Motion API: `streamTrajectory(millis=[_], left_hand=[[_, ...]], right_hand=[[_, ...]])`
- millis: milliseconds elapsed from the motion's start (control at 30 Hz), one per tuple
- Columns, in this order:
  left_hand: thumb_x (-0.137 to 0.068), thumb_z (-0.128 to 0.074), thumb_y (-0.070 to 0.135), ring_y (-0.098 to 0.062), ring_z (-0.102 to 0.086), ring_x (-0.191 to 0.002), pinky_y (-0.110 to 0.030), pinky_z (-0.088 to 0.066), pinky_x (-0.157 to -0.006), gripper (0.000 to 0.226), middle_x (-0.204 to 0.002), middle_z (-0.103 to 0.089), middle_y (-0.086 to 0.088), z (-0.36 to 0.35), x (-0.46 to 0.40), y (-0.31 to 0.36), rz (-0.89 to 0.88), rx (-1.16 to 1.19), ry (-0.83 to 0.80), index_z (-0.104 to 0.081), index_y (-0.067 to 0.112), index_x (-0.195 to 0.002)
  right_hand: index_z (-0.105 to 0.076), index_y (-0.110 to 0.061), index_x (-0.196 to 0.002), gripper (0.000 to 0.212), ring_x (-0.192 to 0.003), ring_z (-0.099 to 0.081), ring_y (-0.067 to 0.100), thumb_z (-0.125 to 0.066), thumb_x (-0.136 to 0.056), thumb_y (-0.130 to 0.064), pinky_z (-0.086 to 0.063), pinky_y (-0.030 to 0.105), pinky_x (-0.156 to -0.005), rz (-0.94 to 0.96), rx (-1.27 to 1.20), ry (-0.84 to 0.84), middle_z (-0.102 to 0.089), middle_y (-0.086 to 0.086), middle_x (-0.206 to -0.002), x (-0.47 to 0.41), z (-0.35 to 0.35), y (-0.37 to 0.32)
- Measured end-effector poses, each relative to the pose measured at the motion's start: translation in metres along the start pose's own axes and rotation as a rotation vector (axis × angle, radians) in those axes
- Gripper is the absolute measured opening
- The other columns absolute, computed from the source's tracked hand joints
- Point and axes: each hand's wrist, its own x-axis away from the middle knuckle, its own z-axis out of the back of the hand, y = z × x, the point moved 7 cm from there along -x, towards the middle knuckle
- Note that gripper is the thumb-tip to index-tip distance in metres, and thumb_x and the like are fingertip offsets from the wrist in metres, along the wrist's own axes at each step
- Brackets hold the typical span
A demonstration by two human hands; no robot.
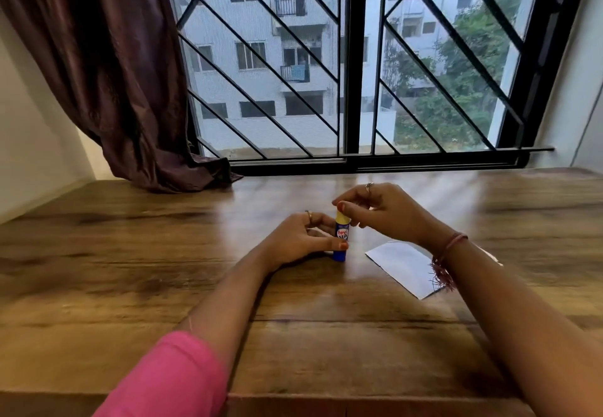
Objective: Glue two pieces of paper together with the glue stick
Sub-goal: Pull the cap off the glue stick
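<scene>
Upright on the table (130, 269), glue stick (341, 237), yellow cap up, left hand (298, 240) gripping its barrel, right hand (375, 211) pinching the cap.

Both forearms reach forward over the table's near edge. The left hand (298, 237) rests low, fingers curled round the glue stick (341, 237). The right hand (375, 211) is raised above it, fingertips pinching its top, wrist bent.

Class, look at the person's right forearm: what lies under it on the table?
White paper lies flat on the wooden table, partly beneath the right forearm. The arm covers its far part, so one sheet or two cannot be told.
</scene>
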Motion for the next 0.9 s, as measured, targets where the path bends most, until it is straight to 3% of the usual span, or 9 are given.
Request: streamTrajectory(millis=[100,233,333,433,600,733,800,900], left_hand=[[-0.072,-0.081,0.021,-0.029,-0.069,-0.091,-0.039,-0.054,-0.091,0.028,-0.096,-0.073,-0.011,-0.002,0.0,0.002,-0.026,-0.021,0.023,-0.067,0.015,-0.096],[-0.072,-0.081,0.022,-0.025,-0.07,-0.084,-0.026,-0.056,-0.077,0.035,-0.09,-0.073,-0.011,-0.001,0.001,0.006,-0.049,-0.034,0.041,-0.066,0.009,-0.1],[-0.073,-0.08,0.019,-0.013,-0.069,-0.068,-0.018,-0.051,-0.066,0.034,-0.071,-0.072,0.001,-0.003,0.003,0.007,-0.064,-0.037,0.041,-0.066,0.005,-0.101],[-0.072,-0.081,0.018,-0.012,-0.069,-0.073,-0.025,-0.054,-0.076,0.029,-0.075,-0.072,0.0,-0.002,0.001,0.006,-0.084,-0.026,0.051,-0.068,0.009,-0.095],[-0.074,-0.079,0.012,0.001,-0.062,-0.061,-0.014,-0.048,-0.064,0.024,-0.063,-0.067,0.012,-0.004,0.001,0.005,-0.075,0.004,0.032,-0.066,0.007,-0.094],[-0.073,-0.079,0.012,-0.009,-0.067,-0.072,-0.022,-0.054,-0.075,0.028,-0.075,-0.07,0.004,-0.004,0.0,0.005,-0.078,0.022,0.029,-0.065,0.005,-0.097],[-0.074,-0.078,0.011,-0.008,-0.066,-0.07,-0.021,-0.054,-0.074,0.024,-0.073,-0.07,0.005,-0.005,0.001,0.006,-0.077,0.025,0.02,-0.065,0.009,-0.094],[-0.074,-0.078,0.009,-0.009,-0.066,-0.069,-0.021,-0.053,-0.073,0.02,-0.071,-0.07,0.005,-0.004,0.001,0.006,-0.081,0.036,0.021,-0.065,0.011,-0.09]], right_hand=[[-0.071,-0.016,-0.104,0.019,-0.067,-0.066,0.006,-0.061,-0.089,-0.024,-0.054,0.017,-0.066,0.012,0.028,0.005,-0.073,-0.003,-0.08,0.003,0.001,-0.004],[-0.071,-0.023,-0.101,0.025,-0.071,-0.065,0.007,-0.07,-0.081,-0.037,-0.048,0.01,-0.065,0.016,0.104,0.028,-0.071,-0.006,-0.085,0.006,0.003,-0.009],[-0.071,-0.019,-0.099,0.029,-0.07,-0.062,0.004,-0.073,-0.077,-0.037,-0.047,0.006,-0.065,-0.002,0.15,0.064,-0.068,-0.005,-0.08,0.007,0.001,-0.009],[-0.072,-0.016,-0.1,0.026,-0.069,-0.06,-0.002,-0.073,-0.079,-0.032,-0.045,0.004,-0.067,-0.008,0.178,0.091,-0.065,-0.008,-0.077,0.006,-0.001,-0.01],[-0.071,-0.014,-0.103,0.022,-0.068,-0.059,-0.002,-0.07,-0.083,-0.024,-0.042,0.003,-0.066,0.021,0.187,0.087,-0.068,-0.004,-0.078,0.007,-0.003,-0.017],[-0.069,-0.017,-0.109,0.022,-0.077,-0.064,-0.004,-0.065,-0.087,-0.019,-0.05,0.009,-0.075,0.058,0.146,-0.004,-0.066,-0.015,-0.081,0.008,-0.006,-0.018],[-0.066,-0.02,-0.113,0.024,-0.085,-0.067,0.003,-0.064,-0.089,-0.018,-0.052,0.017,-0.082,0.058,0.13,-0.061,-0.068,-0.012,-0.088,0.009,-0.008,-0.017],[-0.062,-0.019,-0.119,0.029,-0.092,-0.065,0.003,-0.06,-0.09,-0.014,-0.051,0.017,-0.087,0.049,0.065,-0.129,-0.065,-0.017,-0.093,0.01,-0.01,-0.016]])
